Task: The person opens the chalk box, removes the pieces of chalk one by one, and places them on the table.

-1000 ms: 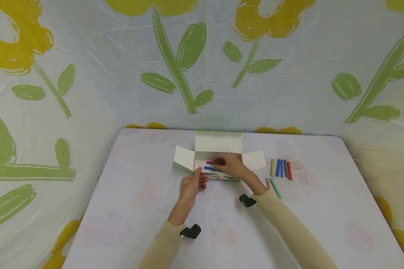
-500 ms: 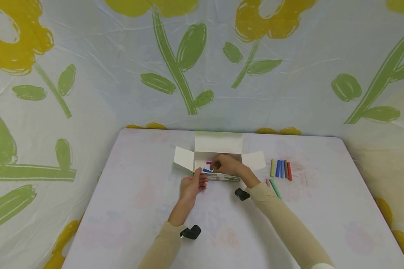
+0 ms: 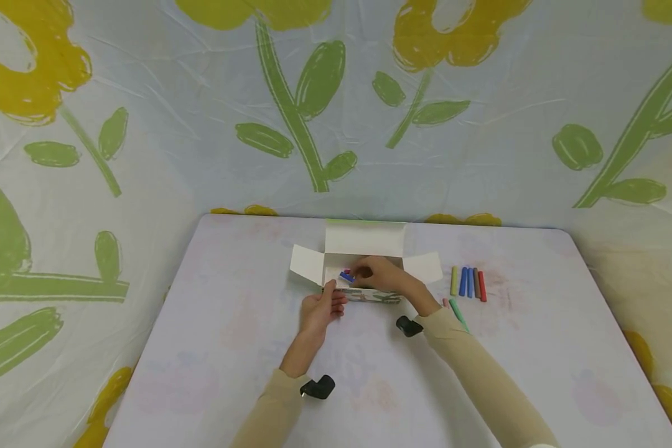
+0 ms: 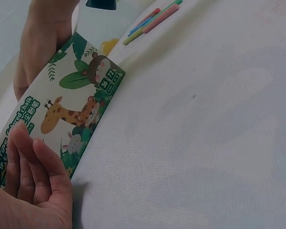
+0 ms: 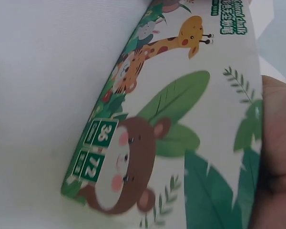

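Observation:
An opened white cardboard chalk box (image 3: 364,238) stands toward the back of the table, flaps spread. Its printed front (image 4: 66,114) carries cartoon animals and the words "colored chalk". My left hand (image 3: 316,309) grips the front wall near the left corner, thumb at the rim and fingers against the printed outside. Reaching in over that wall, my right hand (image 3: 378,274) pinches a blue chalk stick (image 3: 346,277) between its fingertips. A bit of magenta chalk (image 3: 347,271) shows just behind the blue stick. The right wrist view has the fingers hidden behind the box front.
Right of the box, a yellow-green chalk (image 3: 454,280), two blue chalks (image 3: 463,281), a brown chalk (image 3: 477,282) and a red chalk (image 3: 483,286) lie in a row. Nearer are a green chalk (image 3: 457,313) and a pink chalk (image 3: 445,303), partly behind the right sleeve.
Inside the box, the blue chalk has turned and come up toward the magenta one at my right fingertips. The left hand and the box have stayed in place.

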A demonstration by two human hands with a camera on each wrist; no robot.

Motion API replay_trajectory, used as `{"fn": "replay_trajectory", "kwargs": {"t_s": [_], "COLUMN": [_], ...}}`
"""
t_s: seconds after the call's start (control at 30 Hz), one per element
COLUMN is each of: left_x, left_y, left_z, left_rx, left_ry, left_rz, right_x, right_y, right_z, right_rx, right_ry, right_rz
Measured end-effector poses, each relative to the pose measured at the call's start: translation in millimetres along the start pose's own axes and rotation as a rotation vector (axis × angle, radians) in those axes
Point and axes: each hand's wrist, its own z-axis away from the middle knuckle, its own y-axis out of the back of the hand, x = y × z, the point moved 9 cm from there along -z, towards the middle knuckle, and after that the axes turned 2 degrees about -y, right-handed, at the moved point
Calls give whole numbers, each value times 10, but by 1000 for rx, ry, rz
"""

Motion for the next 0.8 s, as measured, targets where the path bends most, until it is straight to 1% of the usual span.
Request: {"fn": "replay_trajectory", "kwargs": {"t_s": [0.23, 0.37, 0.53, 0.8], "left_x": [23, 30, 26, 40], "left_y": [-12, -15, -16, -21], "left_z": [15, 28, 38, 50], "left_rx": [-15, -15, -7, 4], "left_ry": [-4, -14, -7, -1], "left_rz": [-12, -14, -13, -4], "right_x": [-49, -63, -52, 33], "right_y": [122, 206, 345, 550], "right_z": [157, 240, 359, 542], "right_rx": [33, 59, 109, 181], "right_ry": [78, 94, 47, -22], "right_rz": [-95, -121, -168, -175]}}
